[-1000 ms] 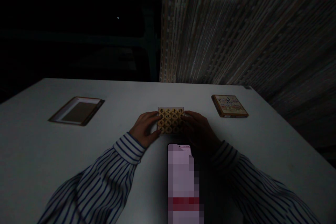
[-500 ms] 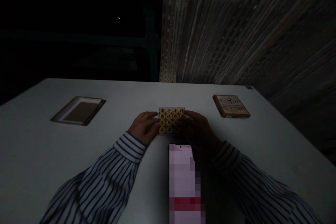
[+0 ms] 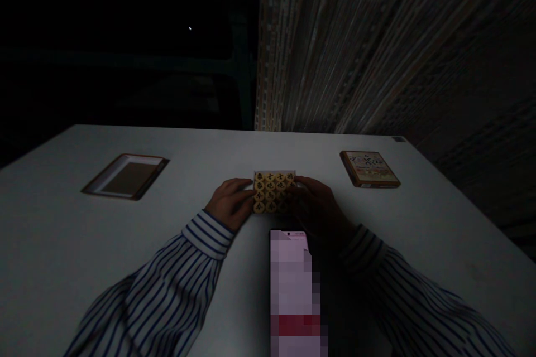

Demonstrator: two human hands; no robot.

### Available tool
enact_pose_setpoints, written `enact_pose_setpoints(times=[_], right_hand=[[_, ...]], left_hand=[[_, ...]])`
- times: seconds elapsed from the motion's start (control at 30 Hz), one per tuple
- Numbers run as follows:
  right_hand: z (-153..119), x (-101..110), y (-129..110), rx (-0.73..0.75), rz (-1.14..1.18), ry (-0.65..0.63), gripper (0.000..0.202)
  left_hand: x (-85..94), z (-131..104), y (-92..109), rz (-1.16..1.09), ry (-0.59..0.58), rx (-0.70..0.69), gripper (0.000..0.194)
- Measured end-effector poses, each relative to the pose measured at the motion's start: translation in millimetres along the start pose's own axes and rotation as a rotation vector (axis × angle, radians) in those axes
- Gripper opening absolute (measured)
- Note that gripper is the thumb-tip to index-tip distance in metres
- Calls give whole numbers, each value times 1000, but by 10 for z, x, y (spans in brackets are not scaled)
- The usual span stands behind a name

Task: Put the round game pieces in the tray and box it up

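Note:
A small clear-edged box of Chinese chess pieces [image 3: 270, 192] lies on the white table, its round wooden discs set in rows with dark characters facing up. My left hand [image 3: 229, 201] holds the box's left side, thumb near the front corner and fingers along the edge. On the other side my right hand [image 3: 318, 206] grips the right edge, with its thumb over some of the discs; deep shadow blurs its fingers. Just in front of the box lies a lit phone [image 3: 291, 290], its screen pixelated.
An open, shallow box lid or tray [image 3: 125, 175] rests at the left of the table [image 3: 201, 148]. A printed Chinese chess box [image 3: 369, 169] lies at the right. Behind the table's far right edge stands a tall stack of sheets [image 3: 318, 44]. The room is dim.
Both hands stay on the box of chess pieces, which has barely moved. The scene looks slightly darker.

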State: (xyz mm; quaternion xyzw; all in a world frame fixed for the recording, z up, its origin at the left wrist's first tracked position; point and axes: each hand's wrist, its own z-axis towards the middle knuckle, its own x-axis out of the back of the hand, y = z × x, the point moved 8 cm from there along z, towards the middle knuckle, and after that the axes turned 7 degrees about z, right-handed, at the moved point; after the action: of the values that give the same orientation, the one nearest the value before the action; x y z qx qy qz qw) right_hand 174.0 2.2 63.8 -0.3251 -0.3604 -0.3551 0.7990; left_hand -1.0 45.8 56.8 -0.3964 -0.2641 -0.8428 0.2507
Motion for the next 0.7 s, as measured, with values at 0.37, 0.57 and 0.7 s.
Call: enact_pose_setpoints(times=[0.37, 0.57, 0.7], right_hand=[[-9, -14, 30, 13, 60, 23, 31], [11, -13, 18, -16, 43, -4, 30], [16, 42, 18, -62, 106, -3, 33]], left_hand=[[-9, 5, 25, 32, -50, -13, 31], [-14, 6, 17, 3, -53, -2, 30], [-5, -5, 3, -68, -45, 27, 39]])
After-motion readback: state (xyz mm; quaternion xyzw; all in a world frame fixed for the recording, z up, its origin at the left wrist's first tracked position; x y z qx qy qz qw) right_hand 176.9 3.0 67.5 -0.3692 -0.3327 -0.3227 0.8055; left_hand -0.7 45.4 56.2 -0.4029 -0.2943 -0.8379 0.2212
